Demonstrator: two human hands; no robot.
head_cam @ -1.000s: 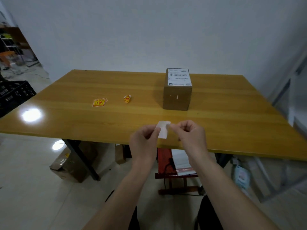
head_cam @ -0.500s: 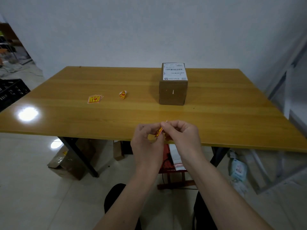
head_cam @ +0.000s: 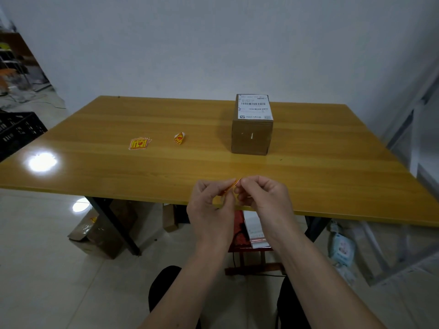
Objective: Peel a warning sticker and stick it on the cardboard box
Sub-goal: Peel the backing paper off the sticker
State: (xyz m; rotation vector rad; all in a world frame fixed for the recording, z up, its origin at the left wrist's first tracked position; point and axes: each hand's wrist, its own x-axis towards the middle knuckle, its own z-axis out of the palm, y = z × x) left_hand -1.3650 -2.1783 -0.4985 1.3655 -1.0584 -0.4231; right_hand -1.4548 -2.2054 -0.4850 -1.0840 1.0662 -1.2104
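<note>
Atop cardboard box (head_cam: pixel 251 136), barcoded shipping label (head_cam: pixel 254 107), unreadable.

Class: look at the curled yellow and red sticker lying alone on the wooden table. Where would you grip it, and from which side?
Probably pinch the raised, curled-up edge of the curled yellow and red sticker, coming from above. That edge seems to stand off the wooden table, so fingertips can likely close on it without prying. The brown cardboard box stands apart to its right, leaving room.

barcodes on box label (head_cam: pixel 254 107), text unreadable
</note>
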